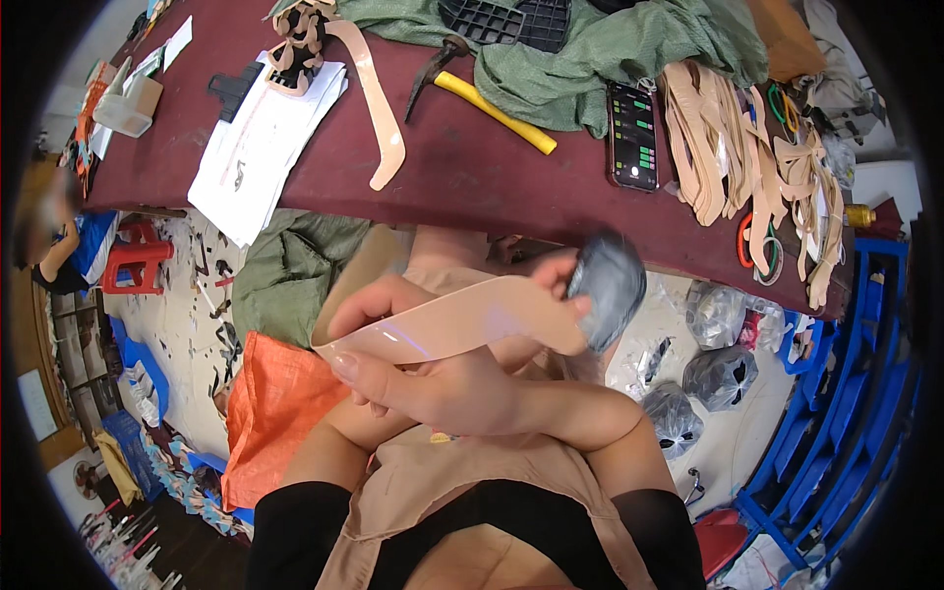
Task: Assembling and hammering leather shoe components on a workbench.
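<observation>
A glossy beige strap piece [442, 320] with a curved, wider end lies across my lap area. My right hand [442, 393] pinches its left end, with the thumb in front. There it meets a second beige length [356, 275], blurred, that slants upward. My forearms look crossed, and my left hand [559, 275] grips a dark grey, shiny, rounded thing [612, 293] at the right. That thing is smeared by motion, and its kind cannot be made out. A fingertip of the left hand is close to the strap's curved end. Part of the left forearm is hidden behind the right.
On the dark red table [462, 177] lie a yellow-handled hammer [497, 113], a phone [632, 136], papers [270, 138], a similar beige strap [374, 103] and bundled beige pieces [703, 147]. Green sacking [560, 79] covers the back. A blue rack [836, 393] stands right, near filled bags [720, 377].
</observation>
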Motion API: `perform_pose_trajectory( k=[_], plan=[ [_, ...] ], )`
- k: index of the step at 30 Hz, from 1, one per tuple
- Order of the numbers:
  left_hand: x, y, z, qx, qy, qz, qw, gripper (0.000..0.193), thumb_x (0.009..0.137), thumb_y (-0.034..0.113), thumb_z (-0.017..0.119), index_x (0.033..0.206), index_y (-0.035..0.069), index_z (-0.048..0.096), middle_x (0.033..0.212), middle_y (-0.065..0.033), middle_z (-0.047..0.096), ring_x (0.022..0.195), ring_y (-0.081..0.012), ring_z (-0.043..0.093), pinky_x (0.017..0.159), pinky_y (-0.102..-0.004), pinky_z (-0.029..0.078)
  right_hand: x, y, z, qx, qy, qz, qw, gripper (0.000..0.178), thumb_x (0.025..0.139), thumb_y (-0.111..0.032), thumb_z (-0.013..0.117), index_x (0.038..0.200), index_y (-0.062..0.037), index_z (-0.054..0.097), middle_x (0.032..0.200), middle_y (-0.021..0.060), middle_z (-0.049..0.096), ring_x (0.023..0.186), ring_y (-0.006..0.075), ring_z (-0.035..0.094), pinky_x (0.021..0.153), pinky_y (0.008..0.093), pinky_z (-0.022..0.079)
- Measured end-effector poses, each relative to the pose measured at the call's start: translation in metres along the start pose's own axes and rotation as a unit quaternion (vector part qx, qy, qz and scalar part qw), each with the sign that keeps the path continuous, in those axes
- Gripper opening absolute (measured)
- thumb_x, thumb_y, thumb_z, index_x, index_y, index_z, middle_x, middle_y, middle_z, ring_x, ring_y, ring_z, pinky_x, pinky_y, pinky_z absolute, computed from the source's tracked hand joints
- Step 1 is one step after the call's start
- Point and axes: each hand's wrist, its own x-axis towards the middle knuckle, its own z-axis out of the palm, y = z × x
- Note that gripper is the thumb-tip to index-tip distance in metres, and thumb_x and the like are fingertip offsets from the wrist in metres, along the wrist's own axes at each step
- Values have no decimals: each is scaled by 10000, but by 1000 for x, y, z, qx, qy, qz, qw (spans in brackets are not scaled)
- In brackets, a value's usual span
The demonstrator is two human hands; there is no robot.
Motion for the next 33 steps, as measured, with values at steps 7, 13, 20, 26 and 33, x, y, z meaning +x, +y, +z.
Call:
perform_pose_trajectory(
  k=[7,13,20,26,33],
  plan=[
    [-8,80,-22,-183,170,216,944,339,881,101,601,1136,92,377,1072,-106,571,916,-196,635,782,-352,568,-52,31,-53,71,165,110,978,157,891,-22,565,1034,8,509,817,54,570,678,121,613,605,242,527],
    [-36,75,-12,-181,176,167,953,254,903,134,570,1112,73,438,1089,-78,572,963,-195,614,822,-364,540,-62,25,-71,-128,315,-55,939,141,833,-33,658,917,33,566,1084,100,451,793,137,600,654,262,569],
    [-39,78,-6,-231,172,188,939,288,878,96,612,1090,76,419,1064,-88,578,904,-186,630,817,-315,550,-55,25,-79,-261,324,-84,906,192,777,-31,725,907,-6,586,1063,96,485,758,118,573,613,232,502],
    [-42,79,-7,-222,165,187,942,285,885,73,594,1109,71,418,1064,-96,593,952,-187,626,828,-327,542,-50,28,-81,-336,345,-106,870,196,749,-45,753,867,-31,598,979,92,555,737,129,565,601,237,464],
    [-42,78,-8,-216,158,194,944,297,879,66,596,1118,72,419,1072,-101,589,960,-193,625,846,-332,532,-46,21,-78,-341,357,-98,864,169,740,-39,756,821,-25,607,929,87,573,703,134,570,592,249,464]
  ],
)
